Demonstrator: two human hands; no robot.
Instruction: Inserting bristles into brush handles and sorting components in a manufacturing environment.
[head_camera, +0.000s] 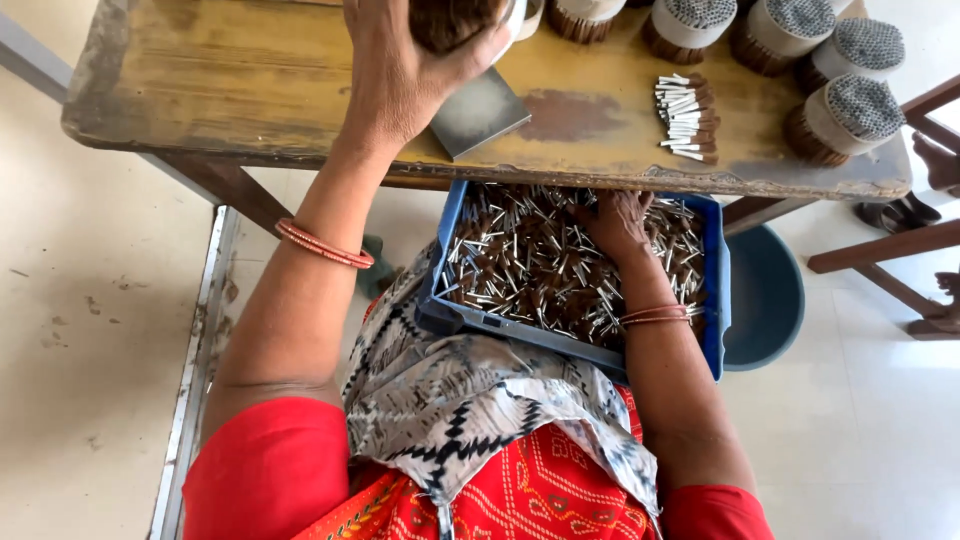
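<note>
Left hand (400, 70) cupped around a brown bundle (450, 20) on the desk (250, 80), beside a grey slab (478, 112). Right hand (615, 222) spread in the blue tray (715, 290) of sticks (530, 265), partly under the desk edge. Wrapped bundles (845, 115) and loose sticks (685, 115) near.

Blue tray (716, 300); brown, silver-tipped sticks (530, 265); red garment (530, 495); black-white patterned cloth (460, 400).

Your left hand (400, 70) wraps over a round bundle of brown sticks (452, 20) at the table's 12 o'clock edge; the bundle stands upright, its top cut off by the frame. Your right hand (617, 220) rests palm down in the loose brown sticks with white tips (530, 265), which lie jumbled every way, filling the blue tray (716, 300) at 6 o'clock of the bundle.
</note>
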